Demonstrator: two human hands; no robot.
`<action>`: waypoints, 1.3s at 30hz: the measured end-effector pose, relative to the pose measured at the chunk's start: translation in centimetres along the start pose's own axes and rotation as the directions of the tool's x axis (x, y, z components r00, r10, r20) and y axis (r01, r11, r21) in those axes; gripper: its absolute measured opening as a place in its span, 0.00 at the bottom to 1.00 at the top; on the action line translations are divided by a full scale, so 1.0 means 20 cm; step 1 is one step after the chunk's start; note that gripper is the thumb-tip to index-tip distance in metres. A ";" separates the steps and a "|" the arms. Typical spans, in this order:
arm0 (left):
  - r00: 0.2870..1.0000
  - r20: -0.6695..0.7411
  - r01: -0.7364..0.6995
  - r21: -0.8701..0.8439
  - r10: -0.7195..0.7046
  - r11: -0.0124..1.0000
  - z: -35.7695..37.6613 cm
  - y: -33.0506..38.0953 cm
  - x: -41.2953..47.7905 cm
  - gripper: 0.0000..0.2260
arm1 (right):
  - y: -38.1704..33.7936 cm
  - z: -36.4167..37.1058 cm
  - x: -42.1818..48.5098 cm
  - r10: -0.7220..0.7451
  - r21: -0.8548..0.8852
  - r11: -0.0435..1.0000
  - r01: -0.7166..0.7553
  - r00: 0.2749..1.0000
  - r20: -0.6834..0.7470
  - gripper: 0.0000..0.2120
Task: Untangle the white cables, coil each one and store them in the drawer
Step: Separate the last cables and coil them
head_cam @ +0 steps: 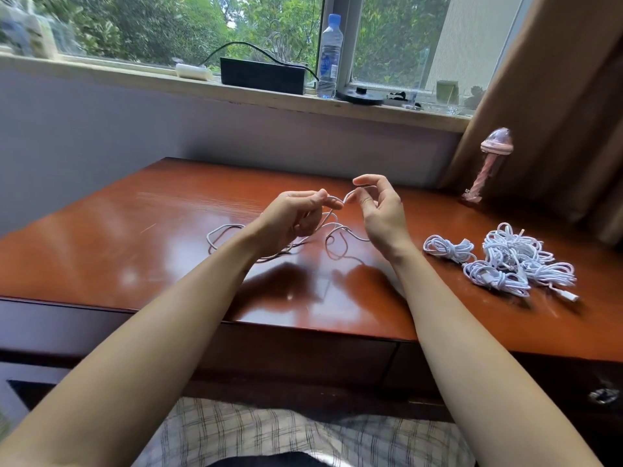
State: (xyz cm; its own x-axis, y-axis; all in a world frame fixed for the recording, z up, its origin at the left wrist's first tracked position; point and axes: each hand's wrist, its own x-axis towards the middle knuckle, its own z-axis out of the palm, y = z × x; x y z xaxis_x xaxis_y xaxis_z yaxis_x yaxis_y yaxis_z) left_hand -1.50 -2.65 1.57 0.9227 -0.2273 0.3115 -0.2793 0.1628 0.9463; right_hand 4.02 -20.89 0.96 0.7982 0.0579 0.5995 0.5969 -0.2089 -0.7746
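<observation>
One loose white cable (222, 230) sprawls in loops across the middle of the brown desk (135, 237). My left hand (293, 217) pinches a short bend of it just above the desk. My right hand (381, 210) pinches the same bend from the other side, a few centimetres away, other fingers curled. To the right lie a small coiled white cable (448, 247) and a tangled heap of several white cables (519, 261) with a plug end (569, 295) sticking out. The drawer fronts (303, 352) under the desk edge are closed.
A pink bottle-shaped object (485, 166) stands at the desk's back right by a brown curtain (556, 96). On the windowsill behind sit a black box (263, 75), a water bottle (330, 55) and small items. A metal drawer handle (603, 396) shows at lower right.
</observation>
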 end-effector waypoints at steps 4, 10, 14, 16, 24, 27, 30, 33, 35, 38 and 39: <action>0.990 0.124 0.078 -0.081 -0.067 0.994 0.01 0.03 -0.03 0.16 | 0.02 0.01 0.00 -0.007 -0.094 0.995 0.010 0.999 0.032 0.02; 0.995 0.097 0.042 -0.271 -0.016 0.962 -0.01 0.04 0.00 0.16 | 0.04 0.03 -0.02 0.047 -0.262 0.965 -0.007 0.988 0.148 0.12; 0.999 -0.039 0.012 -0.359 -0.028 0.933 0.00 0.04 0.02 0.12 | 0.03 0.06 -0.05 0.040 -0.277 0.960 0.036 0.963 0.266 0.12; 0.999 -0.044 -0.013 -0.425 -0.006 0.905 -0.01 0.03 0.04 0.12 | 0.03 0.06 -0.06 0.028 -0.281 0.958 0.056 0.957 0.288 0.12; 0.960 -0.263 -0.155 -0.222 0.094 0.963 -0.05 -0.04 0.09 0.24 | 0.01 0.10 -0.09 0.014 -0.199 0.977 0.078 0.906 0.422 0.06; 0.934 -0.337 -0.181 -0.166 0.117 0.969 -0.04 -0.05 0.10 0.25 | -0.01 0.11 -0.10 0.010 -0.150 0.986 0.067 0.887 0.462 0.08; 0.905 -0.399 -0.217 -0.138 0.146 0.966 -0.04 -0.04 0.12 0.24 | -0.02 0.13 -0.11 0.005 -0.139 0.987 0.075 0.866 0.500 0.08; 0.873 -0.456 -0.239 -0.085 0.175 0.967 -0.05 -0.05 0.13 0.28 | -0.03 0.14 -0.12 -0.019 -0.158 0.980 0.123 0.845 0.535 0.11; 0.857 -0.467 -0.238 0.015 0.217 0.971 -0.06 -0.06 0.13 0.29 | -0.04 0.15 -0.13 -0.028 -0.162 0.977 0.136 0.843 0.538 0.14; 0.835 -0.415 -0.266 0.269 0.361 0.926 -0.05 -0.06 0.12 0.29 | -0.05 0.16 -0.12 -0.052 -0.276 0.939 0.207 0.875 0.481 0.13; 0.825 -0.379 -0.291 0.353 0.420 0.889 -0.05 -0.06 0.12 0.29 | -0.05 0.15 -0.12 -0.057 -0.315 0.924 0.216 0.893 0.446 0.11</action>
State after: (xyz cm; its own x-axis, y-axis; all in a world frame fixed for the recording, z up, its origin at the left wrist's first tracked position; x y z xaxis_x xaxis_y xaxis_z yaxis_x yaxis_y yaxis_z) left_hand 1.28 -2.50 1.09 0.7443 0.2448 0.6213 -0.6104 -0.1281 0.7817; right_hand 1.84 -17.84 -0.30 0.7151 0.4986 0.4900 0.6987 -0.4884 -0.5228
